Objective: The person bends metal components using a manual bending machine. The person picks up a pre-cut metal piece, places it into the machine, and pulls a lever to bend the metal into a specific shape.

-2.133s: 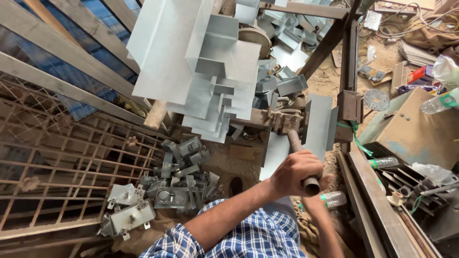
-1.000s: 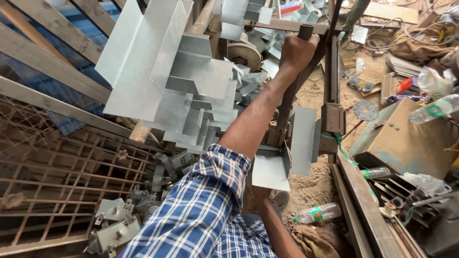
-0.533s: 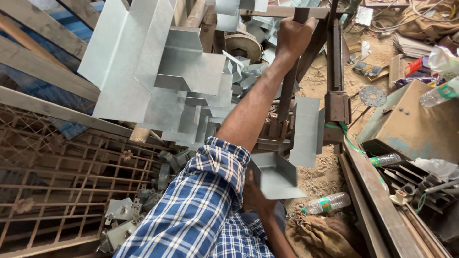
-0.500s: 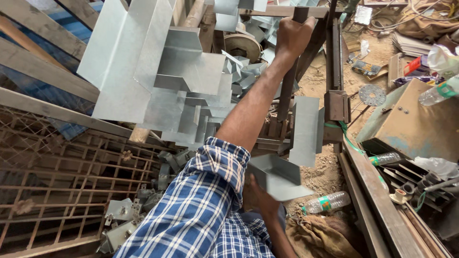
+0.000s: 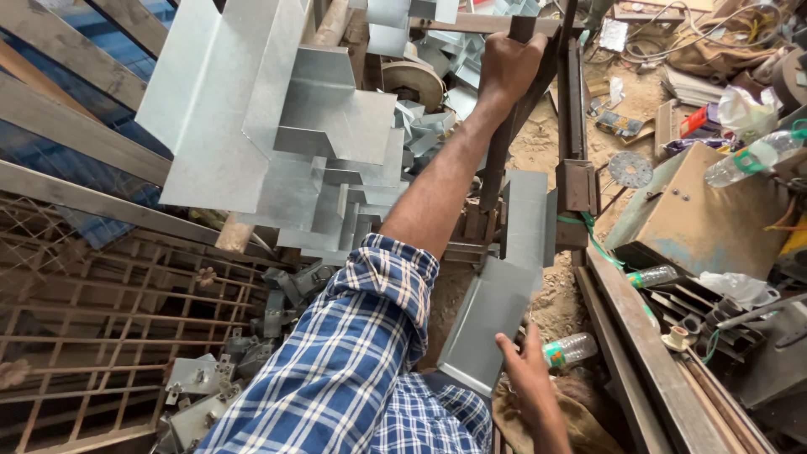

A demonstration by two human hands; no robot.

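Head view looks down on a cluttered metal workshop, and the largest thing in it is the stack of folded galvanised sheet pieces [image 5: 277, 134] filling the upper left, stepped one over another and leaning above a rusty wire grille [image 5: 92, 328] at the lower left. Across the middle runs the person's left arm in a blue and white checked sleeve [image 5: 353, 353], reaching up and away to the lever handle [image 5: 514, 101] of a dark, upright press frame [image 5: 576, 126]. The left hand [image 5: 508, 63] is closed tight around the top of that handle, fingers wrapped fully round it. Below the press, a bent sheet-metal piece [image 5: 496, 324] slopes down toward the person, its upper end standing upright in the machine and its lower end near the body. The right hand [image 5: 528, 366] rests at the lower right edge of this piece, fingers spread loosely and touching the rim, thumb against the sheet; whether it grips or only steadies cannot be told. To the right lies a tan metal box [image 5: 714, 219] beside a long rusty angle bar [image 5: 639, 345]. A heap of small grey brackets [image 5: 227, 370] sits at the lower left. A clear plastic bottle [image 5: 570, 347] lies on the sandy floor just beside the right hand.
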